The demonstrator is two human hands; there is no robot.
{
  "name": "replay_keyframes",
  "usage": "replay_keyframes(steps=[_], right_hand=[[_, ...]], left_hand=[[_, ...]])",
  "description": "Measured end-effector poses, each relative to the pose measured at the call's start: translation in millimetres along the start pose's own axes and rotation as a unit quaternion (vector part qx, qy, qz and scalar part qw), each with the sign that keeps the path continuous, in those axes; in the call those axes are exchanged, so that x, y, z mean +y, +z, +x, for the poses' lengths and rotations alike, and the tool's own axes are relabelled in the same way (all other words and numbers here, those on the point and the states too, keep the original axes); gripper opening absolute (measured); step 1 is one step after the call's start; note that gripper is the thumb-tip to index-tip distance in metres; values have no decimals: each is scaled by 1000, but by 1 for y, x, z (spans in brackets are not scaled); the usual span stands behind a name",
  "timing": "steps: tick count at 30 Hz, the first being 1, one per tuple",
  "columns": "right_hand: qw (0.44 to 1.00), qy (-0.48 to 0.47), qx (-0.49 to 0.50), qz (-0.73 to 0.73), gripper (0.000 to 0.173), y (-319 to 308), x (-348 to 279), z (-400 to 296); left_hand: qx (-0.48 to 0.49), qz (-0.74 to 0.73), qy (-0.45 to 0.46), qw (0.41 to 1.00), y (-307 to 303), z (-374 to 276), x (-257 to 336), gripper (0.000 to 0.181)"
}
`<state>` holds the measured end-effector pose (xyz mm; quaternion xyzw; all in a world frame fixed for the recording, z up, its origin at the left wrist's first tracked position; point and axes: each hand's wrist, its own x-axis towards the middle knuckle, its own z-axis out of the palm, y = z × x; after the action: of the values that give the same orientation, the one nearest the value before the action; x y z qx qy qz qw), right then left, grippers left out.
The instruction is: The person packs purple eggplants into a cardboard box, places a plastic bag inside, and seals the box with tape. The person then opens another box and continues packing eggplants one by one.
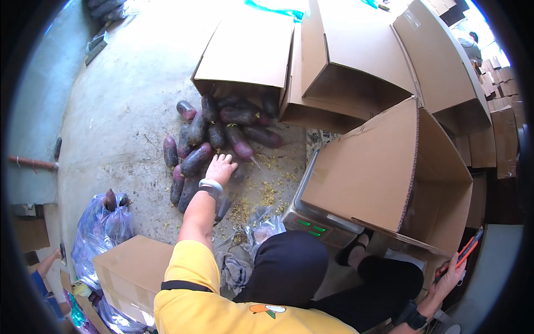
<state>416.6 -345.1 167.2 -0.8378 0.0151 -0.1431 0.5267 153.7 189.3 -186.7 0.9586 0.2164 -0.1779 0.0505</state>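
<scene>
My left hand (222,168), with a pale bracelet and a dark band at the wrist, reaches over a pile of long purple root vegetables (199,127), apparently radishes, on the concrete floor. Its fingers are spread at the pile's near edge; a dark vegetable lies blurred beside the palm, and contact cannot be told. Out at the right, my right hand (450,273) is closed around a red and black utility knife (469,248), which points up and away. Between them, an open cardboard box (363,167) lies on its side on a platform scale (325,225) with green lit digits.
More open cardboard boxes (246,50) lie behind the pile. A clear plastic bag (265,227) and a grey cloth (233,271) are near my knee. At left stand a bluish plastic bag of vegetables (100,234) and a closed carton (133,267). Other people are at both edges.
</scene>
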Motion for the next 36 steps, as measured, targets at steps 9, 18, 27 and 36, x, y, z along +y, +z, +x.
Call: replay_keyframes(steps=[9, 18, 27, 36], right_hand=[[978, -142, 118, 93, 34, -4, -58, -12], [825, 161, -527, 122, 35, 63, -145, -141], [621, 205, -756, 11, 33, 105, -126, -189], [600, 184, -779, 9, 30, 98, -119, -199]], left_hand=[[71, -292, -156, 941, 23, -45, 13, 67], [175, -780, -97, 593, -51, -161, 90, 76], [311, -580, 56, 751, -138, -229, 117, 81], [305, -565, 96, 760, -152, -252, 126, 80]])
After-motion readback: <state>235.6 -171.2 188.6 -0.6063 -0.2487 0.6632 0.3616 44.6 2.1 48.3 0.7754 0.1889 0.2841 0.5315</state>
